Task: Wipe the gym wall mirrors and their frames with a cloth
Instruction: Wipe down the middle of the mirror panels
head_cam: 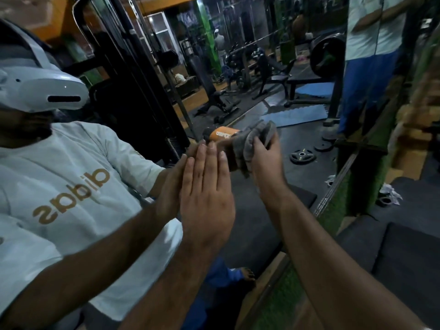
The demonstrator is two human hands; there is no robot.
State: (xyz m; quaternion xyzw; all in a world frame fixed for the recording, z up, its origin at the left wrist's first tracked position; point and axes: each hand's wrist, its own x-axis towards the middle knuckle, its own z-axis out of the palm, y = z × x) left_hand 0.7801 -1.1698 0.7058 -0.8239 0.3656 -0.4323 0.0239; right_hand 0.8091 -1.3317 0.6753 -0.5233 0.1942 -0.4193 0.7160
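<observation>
While the right hand (263,156) grips a bunched grey cloth (253,141) and presses it against the mirror (147,96), the left hand (204,191) lies flat on the glass just beside it, fingers straight and together. The cloth sits near the middle of the mirror, at chest height of the reflected person in a white shirt (71,186). To the right runs the mirror frame (333,186), edged with green turf (378,172).
</observation>
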